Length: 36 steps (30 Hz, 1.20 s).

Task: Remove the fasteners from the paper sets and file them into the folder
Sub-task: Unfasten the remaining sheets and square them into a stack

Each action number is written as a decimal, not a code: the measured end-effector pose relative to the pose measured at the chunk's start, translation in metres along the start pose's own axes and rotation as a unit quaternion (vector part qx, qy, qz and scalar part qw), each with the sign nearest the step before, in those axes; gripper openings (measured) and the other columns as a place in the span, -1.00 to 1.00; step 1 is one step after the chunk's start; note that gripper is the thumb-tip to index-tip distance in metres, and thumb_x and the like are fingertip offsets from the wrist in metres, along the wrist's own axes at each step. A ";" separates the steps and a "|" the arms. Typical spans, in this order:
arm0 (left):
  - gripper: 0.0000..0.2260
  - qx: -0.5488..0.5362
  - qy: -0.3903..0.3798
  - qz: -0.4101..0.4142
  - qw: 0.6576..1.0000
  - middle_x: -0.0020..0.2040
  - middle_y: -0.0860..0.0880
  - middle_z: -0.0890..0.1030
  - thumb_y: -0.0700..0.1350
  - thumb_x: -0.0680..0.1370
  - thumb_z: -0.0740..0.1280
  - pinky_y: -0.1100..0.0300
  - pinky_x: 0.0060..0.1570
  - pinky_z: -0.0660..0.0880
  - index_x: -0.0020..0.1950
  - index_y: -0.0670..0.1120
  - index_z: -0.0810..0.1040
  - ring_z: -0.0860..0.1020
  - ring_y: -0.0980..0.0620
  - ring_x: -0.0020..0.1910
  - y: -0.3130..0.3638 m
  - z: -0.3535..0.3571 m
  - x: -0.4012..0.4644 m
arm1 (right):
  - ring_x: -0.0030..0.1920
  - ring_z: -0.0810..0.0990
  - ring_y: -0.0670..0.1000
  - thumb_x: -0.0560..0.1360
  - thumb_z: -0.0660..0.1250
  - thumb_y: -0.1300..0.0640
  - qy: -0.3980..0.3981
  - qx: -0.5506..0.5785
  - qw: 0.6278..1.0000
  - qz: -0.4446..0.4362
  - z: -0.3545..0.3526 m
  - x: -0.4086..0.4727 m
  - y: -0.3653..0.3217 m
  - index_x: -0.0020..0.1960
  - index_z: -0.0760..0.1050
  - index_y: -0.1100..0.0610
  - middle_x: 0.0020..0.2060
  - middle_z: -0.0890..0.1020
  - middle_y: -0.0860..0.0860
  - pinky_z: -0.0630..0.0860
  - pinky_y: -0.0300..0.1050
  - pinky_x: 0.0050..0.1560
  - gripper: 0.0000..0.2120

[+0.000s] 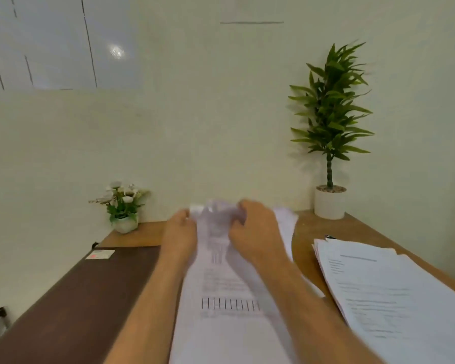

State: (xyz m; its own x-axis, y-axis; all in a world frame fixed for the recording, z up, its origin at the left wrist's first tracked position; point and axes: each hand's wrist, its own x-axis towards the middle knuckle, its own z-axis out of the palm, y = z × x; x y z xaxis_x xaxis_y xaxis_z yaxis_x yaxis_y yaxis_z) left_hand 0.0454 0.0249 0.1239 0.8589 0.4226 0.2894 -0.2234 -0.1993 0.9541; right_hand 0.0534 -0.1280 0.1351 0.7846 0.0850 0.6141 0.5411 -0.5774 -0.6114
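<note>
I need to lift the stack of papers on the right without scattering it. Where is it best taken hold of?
Probably the near left long edge of the stack of papers, reached by the right hand from the left. The sheets are fanned at the far end, so pinching the whole thickness at an evener edge should keep them together.

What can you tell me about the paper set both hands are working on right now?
The paper set is white printed sheets with blurred text and a row of black vertical bars, lying lengthwise on the wooden desk between the forearms. The left hand and right hand grip its far end, where sheets look curled up. No fastener can be made out.
</note>
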 end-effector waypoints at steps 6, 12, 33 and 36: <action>-0.83 -0.004 -0.011 -0.101 0.995 -0.11 -0.05 0.73 -0.26 0.62 0.26 -0.01 -0.20 0.66 0.00 -0.07 0.64 0.71 -0.06 -0.12 -0.086 0.016 -0.025 | -0.21 0.53 -0.10 0.30 0.26 0.27 -0.089 0.028 0.993 0.067 0.046 -0.069 0.077 -0.25 0.48 0.05 -0.26 0.56 -0.10 0.54 -0.02 -0.20 -0.86; -0.79 0.108 0.050 -0.028 0.993 -0.01 0.05 0.69 -0.21 0.63 0.25 0.30 -0.28 0.49 0.19 -0.01 0.60 0.61 0.19 -0.09 -0.101 0.018 -0.017 | -0.19 0.53 -0.12 0.28 0.31 0.28 -0.101 0.043 0.993 0.046 0.043 -0.073 0.085 -0.24 0.50 0.03 -0.25 0.55 -0.14 0.55 -0.08 -0.21 -0.84; -0.78 0.233 0.072 -0.047 0.969 0.05 0.03 0.66 0.04 0.55 0.43 0.14 -0.04 0.45 0.13 -0.03 0.64 0.59 0.01 0.04 -0.094 0.020 0.015 | 0.16 0.51 -0.09 0.60 0.25 0.16 -0.042 -0.034 0.998 0.015 0.044 -0.066 0.093 0.15 0.44 0.01 0.27 0.38 -0.12 0.58 -0.25 0.11 -0.86; -0.57 0.232 0.055 -0.090 0.967 0.18 -0.04 0.64 0.06 0.49 0.52 0.11 0.07 0.46 0.28 -0.09 0.58 0.58 -0.07 0.16 -0.094 0.029 0.028 | 0.08 0.50 -0.12 0.61 0.23 0.15 -0.060 -0.040 0.997 0.003 0.047 -0.065 0.094 0.14 0.42 -0.02 0.14 0.49 -0.13 0.53 -0.27 0.08 -0.86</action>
State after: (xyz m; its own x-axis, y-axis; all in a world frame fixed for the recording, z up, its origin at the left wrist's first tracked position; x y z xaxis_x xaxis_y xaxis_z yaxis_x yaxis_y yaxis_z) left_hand 0.1034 0.0298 0.0400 0.8048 0.5735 0.1528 0.1772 -0.4779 0.8603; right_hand 0.0670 -0.1496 0.0141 0.8211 0.1754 0.5431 0.5138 -0.6415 -0.5697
